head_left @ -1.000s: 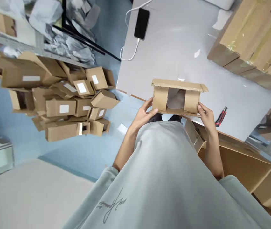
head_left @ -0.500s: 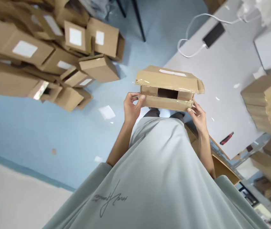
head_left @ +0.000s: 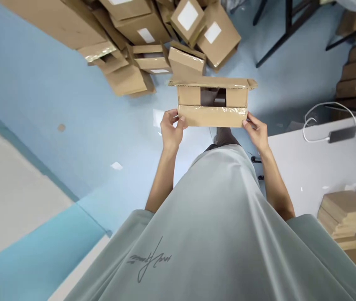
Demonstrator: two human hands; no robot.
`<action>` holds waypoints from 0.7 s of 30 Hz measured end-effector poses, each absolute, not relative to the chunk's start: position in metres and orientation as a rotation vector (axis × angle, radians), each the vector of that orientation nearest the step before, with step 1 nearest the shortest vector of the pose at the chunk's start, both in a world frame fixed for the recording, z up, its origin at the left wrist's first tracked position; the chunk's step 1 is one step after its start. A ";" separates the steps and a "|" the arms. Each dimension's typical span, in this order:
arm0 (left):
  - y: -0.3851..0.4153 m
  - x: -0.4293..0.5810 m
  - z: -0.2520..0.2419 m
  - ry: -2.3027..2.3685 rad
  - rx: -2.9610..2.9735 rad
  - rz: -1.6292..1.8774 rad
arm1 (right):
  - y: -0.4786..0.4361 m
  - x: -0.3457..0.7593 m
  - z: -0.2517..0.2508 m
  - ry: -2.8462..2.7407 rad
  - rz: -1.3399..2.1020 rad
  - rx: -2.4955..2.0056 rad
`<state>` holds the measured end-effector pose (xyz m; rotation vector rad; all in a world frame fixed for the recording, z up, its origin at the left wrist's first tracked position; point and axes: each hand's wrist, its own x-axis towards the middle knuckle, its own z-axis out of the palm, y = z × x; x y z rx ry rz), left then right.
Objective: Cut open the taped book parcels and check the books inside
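Observation:
A brown cardboard box (head_left: pixel 212 116) is held out in front of my body, above the blue floor. Its near flaps stand apart, and through the gap between them a dark inside shows. Clear tape glints along the lower flap's edge. My left hand (head_left: pixel 172 129) pinches the box's left corner, thumb in front and fingers behind. At the right corner my right hand (head_left: pixel 257 130) grips it the same way. Most of the fingers behind the cardboard are hidden.
Several cardboard boxes (head_left: pixel 156 31) with white labels are heaped on the floor ahead and to the left. At right, a white table (head_left: pixel 293 156) carries a black phone-like device (head_left: pixel 342 134) on a white cable and a stack of flat cardboard (head_left: pixel 345 213). Black legs (head_left: pixel 278 42) stand beyond.
My body has turned left, away from the table and toward the heap of boxes. The box has tilted so its open side faces me more. Both hands keep their hold.

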<state>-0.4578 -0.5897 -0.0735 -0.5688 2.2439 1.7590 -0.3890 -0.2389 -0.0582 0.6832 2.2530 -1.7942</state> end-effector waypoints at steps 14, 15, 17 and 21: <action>-0.726 -0.662 -0.100 2.218 -1.065 1.793 | -0.379 -0.745 -0.138 1.996 -1.655 0.236; -0.735 -0.677 -0.110 2.213 -1.075 1.794 | -0.389 -0.760 -0.147 1.987 -1.639 0.246; -0.754 -0.708 -0.133 2.186 -1.083 1.795 | -0.409 -0.785 -0.167 1.979 -1.607 0.295; -0.791 -0.772 -0.183 2.097 -1.098 1.759 | -0.449 -0.825 -0.205 1.996 -1.573 0.438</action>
